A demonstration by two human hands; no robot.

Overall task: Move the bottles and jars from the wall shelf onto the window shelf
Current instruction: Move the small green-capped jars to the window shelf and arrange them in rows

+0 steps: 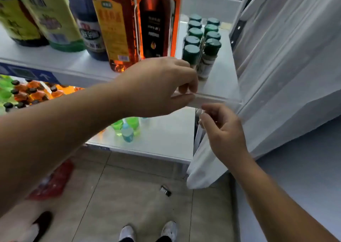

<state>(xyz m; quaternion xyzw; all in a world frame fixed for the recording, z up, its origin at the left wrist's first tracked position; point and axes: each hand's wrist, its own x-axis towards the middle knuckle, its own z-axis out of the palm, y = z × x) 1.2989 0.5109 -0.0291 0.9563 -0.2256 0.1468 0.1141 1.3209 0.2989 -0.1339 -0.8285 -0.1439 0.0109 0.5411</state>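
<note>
Several small spice jars with dark green caps (202, 33) stand in two rows at the right end of the white wall shelf (219, 83). My left hand (162, 85) reaches over the shelf's front edge. Its fingers curl round the lower body of the front left jar (191, 52), hiding it, while the thumb lies in front of the edge. Lower and to the right, my right hand (221, 131) pinches something small and clear (200, 112) at its fingertips, next to the white curtain (276, 75). Tall bottles (120, 26) fill the shelf's left part.
A lower shelf (166, 136) carries small green and blue bottles (127, 129) and, at far left, orange and green ones (27, 92). A small dark object (165, 190) and a red bag (53, 182) lie on the tiled floor. My white shoes (147, 230) show below.
</note>
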